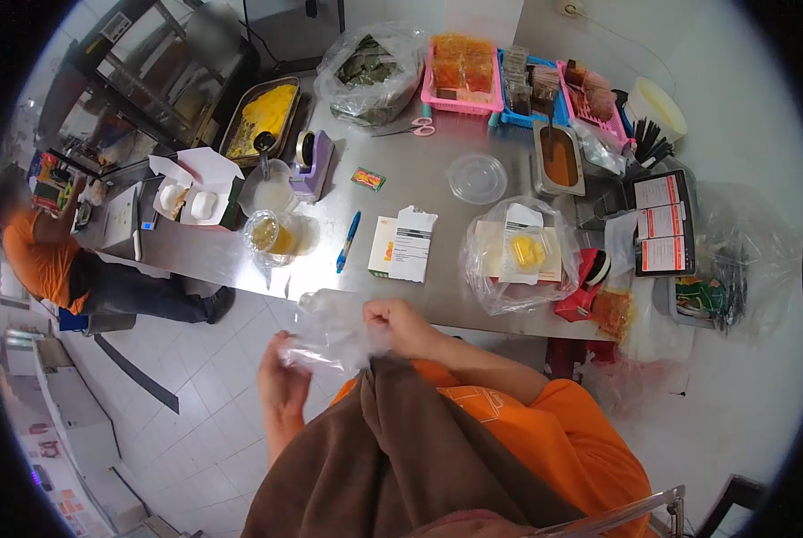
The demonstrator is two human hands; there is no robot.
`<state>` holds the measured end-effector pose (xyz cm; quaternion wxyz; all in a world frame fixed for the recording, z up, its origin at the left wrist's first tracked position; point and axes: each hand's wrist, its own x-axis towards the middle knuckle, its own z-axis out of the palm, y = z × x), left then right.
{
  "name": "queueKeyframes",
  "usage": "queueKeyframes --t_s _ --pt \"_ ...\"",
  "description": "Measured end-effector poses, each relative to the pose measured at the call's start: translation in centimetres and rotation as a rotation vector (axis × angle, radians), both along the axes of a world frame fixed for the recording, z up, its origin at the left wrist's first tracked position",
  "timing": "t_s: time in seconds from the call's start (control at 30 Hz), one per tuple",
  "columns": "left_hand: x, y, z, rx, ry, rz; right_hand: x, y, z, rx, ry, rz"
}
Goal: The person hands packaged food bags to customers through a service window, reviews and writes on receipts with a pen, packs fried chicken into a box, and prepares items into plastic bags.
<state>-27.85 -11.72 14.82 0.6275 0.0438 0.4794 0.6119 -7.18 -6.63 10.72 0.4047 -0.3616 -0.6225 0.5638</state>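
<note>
Between my two hands, in front of the table's near edge, is a clear plastic bag [334, 334]. My right hand [403, 326] is closed on its right side, with the fingers curled in. At the bag's lower left, my left hand [281, 375] grips it with bent fingers. The bag looks crumpled, and I cannot make out anything inside. Nearest on the table are a plastic cup of yellow drink [272, 235], a blue pen [348, 242] and a small white box with a paper slip [403, 246].
To the right lies a plastic bag holding a yellow packet [527, 253], beside a red tape dispenser [586, 287]. An open white box [197, 188] and a purple tape dispenser [314, 169] stand left. Colored baskets [461, 104] line the back. Another person [47, 251] is at far left.
</note>
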Motion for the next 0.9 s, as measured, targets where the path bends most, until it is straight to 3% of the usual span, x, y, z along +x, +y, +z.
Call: queueKeyframes --t_s 0.07,0.1,0.13,0.27,0.3,0.37,0.4,0.5,0.53,0.57,0.6,0.63,0.67,0.73,0.8,0.9 --pt "-3.5 0.1 0.6 -0.038 0.019 0.158 2.2 0.4 0.1 -0.016 -0.216 -0.232" --pt "-6.9 -0.9 0.7 0.087 0.060 0.095 4.1 0.9 1.1 -0.091 -0.327 -0.399" --pt "-5.9 -0.8 3.0 0.062 0.294 0.281 6.3 1.2 0.5 -0.002 -0.413 -0.417" --pt "-4.9 -1.8 3.0 0.300 0.659 0.170 7.0 0.8 -2.4 0.172 -0.737 -0.452" --pt "-4.8 -1.8 2.7 0.378 0.732 0.142 6.2 0.5 -1.5 0.368 -0.820 -0.490" --pt "-2.0 -1.6 2.4 0.443 0.716 -0.166 3.4 -0.4 1.9 0.681 -0.801 -0.408" --pt "-0.5 -1.4 2.2 0.638 0.737 -0.483 2.2 -0.6 2.2 0.719 -0.740 -0.290" --pt "-0.2 -0.5 1.8 0.522 1.586 -0.524 -0.3 -0.9 1.7 0.649 -0.625 0.076" --pt "-0.1 -0.1 1.9 0.463 1.868 -0.527 0.6 -0.9 1.8 0.629 -0.582 -0.029" --pt "-1.2 0.4 3.1 0.247 1.883 -0.350 2.4 -0.6 2.2 0.608 -0.538 -0.133" --pt "-4.2 0.9 2.5 0.492 2.107 -0.060 4.0 -0.5 2.7 0.587 -0.492 -0.232" --pt "-5.8 0.4 3.0 0.326 2.012 0.058 5.3 -0.7 3.5 0.501 -0.462 -0.323" --pt "-6.1 0.0 3.2 0.324 1.998 0.114 6.1 -0.8 4.0 0.413 -0.431 -0.414" --pt "-5.2 -0.8 2.9 0.494 1.948 -0.048 6.4 -0.6 3.1 0.450 -0.432 -0.603" --pt "-5.5 -2.1 1.4 0.592 1.324 -0.414 7.1 -0.1 1.5 0.395 -0.407 -0.707" --pt "-5.3 -3.9 0.0 0.641 0.320 -0.634 8.1 0.6 -1.3 0.237 -0.359 -0.703"
